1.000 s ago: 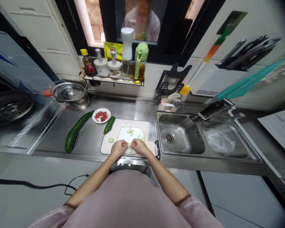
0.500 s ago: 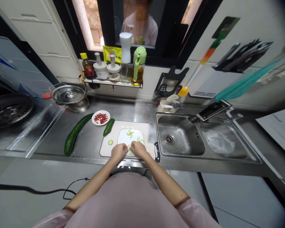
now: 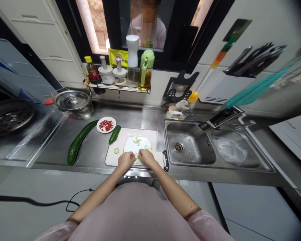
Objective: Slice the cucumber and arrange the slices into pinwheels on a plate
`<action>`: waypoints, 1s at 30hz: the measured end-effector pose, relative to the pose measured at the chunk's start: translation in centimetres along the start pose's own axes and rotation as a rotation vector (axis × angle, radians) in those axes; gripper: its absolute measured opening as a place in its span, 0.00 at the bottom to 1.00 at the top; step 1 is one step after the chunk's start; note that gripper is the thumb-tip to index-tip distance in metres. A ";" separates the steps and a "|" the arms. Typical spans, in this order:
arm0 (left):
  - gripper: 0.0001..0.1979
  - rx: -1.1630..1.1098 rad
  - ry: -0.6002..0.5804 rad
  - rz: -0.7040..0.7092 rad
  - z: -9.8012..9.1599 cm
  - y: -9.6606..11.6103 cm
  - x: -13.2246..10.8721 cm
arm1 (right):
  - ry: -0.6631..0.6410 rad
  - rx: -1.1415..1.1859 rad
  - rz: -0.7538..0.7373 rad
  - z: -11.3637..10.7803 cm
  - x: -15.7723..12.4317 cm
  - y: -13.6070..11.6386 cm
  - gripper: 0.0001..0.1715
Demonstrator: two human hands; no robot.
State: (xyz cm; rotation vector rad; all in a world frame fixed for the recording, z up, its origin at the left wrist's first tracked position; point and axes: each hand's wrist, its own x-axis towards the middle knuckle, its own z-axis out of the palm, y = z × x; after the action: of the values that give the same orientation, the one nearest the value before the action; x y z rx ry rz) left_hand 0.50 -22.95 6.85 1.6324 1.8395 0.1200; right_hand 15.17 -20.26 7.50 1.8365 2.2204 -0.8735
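Observation:
My left hand (image 3: 126,160) and my right hand (image 3: 146,158) are both over the near side of a white square plate (image 3: 129,143). Their fingers are closed in a pinch beside a small group of cucumber slices (image 3: 136,159); whatever sits between the fingertips is too small to make out. Thin cucumber pieces (image 3: 137,141) form a pinwheel at the plate's far side, and more lie at its right edge, partly behind my right hand. Under the plate is a pale cutting board (image 3: 150,134), with one round cucumber slice (image 3: 116,151) and a cut cucumber (image 3: 114,134) at its left.
A knife (image 3: 166,160) lies along the board's right side, next to the sink (image 3: 190,160). To the left are a small plate of red bits (image 3: 99,128), a long whole cucumber (image 3: 77,142) and a lidded steel pot (image 3: 81,112). A condiment shelf (image 3: 130,88) hangs behind.
The fingertips of my right hand have shifted very slightly to the right. My left hand stays almost in place, and the items on the counter look unchanged.

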 end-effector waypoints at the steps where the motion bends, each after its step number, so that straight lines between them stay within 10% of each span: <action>1: 0.08 0.016 0.004 0.005 0.1 0.0 0.0 | 0.002 -0.015 -0.005 0.0 0.0 0.0 0.09; 30: 0.07 0.119 0.042 0.039 0.3 0.6 0.1 | 0.076 -0.101 0.105 1.0 -1.4 0.5 0.11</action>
State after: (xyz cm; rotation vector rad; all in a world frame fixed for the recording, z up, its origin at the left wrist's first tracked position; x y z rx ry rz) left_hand 1.14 -22.79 6.86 1.7596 1.8783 0.0629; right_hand 15.71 -21.88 7.11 1.9495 2.1447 -0.6718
